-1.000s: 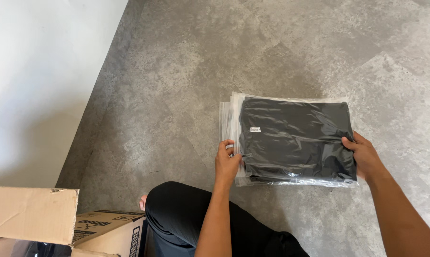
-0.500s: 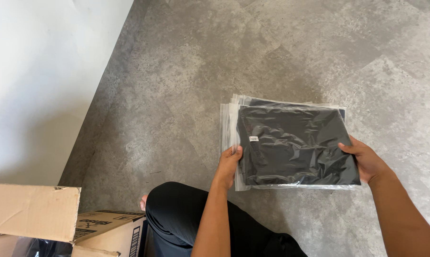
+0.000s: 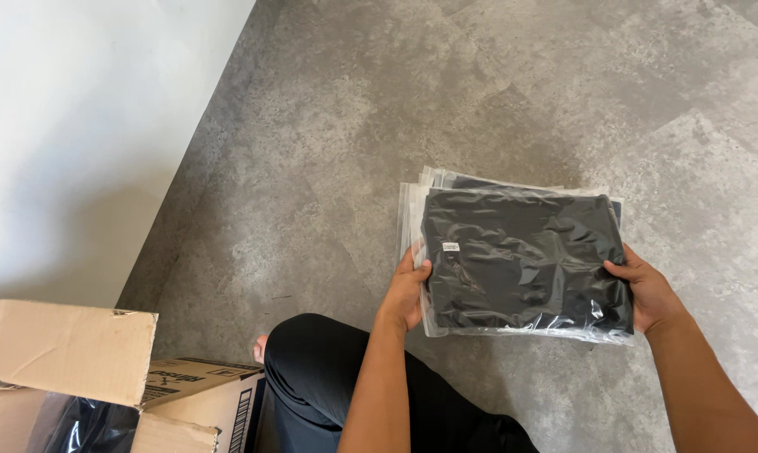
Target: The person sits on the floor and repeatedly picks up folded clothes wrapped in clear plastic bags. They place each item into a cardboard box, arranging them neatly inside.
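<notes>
A folded black garment in a clear plastic bag (image 3: pixel 521 260) lies on top of a small stack of similar bagged garments (image 3: pixel 446 180) on the grey floor. My left hand (image 3: pixel 408 289) grips the top bag's left edge, thumb on top near a small white label. My right hand (image 3: pixel 643 289) grips its right edge. Both hands hold the bag flat, and I cannot tell whether it rests on the stack or hovers just above it.
An open cardboard box (image 3: pixel 102 377) with dark plastic-wrapped contents stands at the lower left by the white wall (image 3: pixel 77 126). My knee in black trousers (image 3: pixel 329 377) and a bare toe (image 3: pixel 262 346) are below the left hand. Grey stone-look floor (image 3: pixel 379 109) stretches beyond.
The bagged garment and both hands have shifted slightly lower and toward me, with the stack beneath now showing at the top edge. The grip on both edges is unchanged.
</notes>
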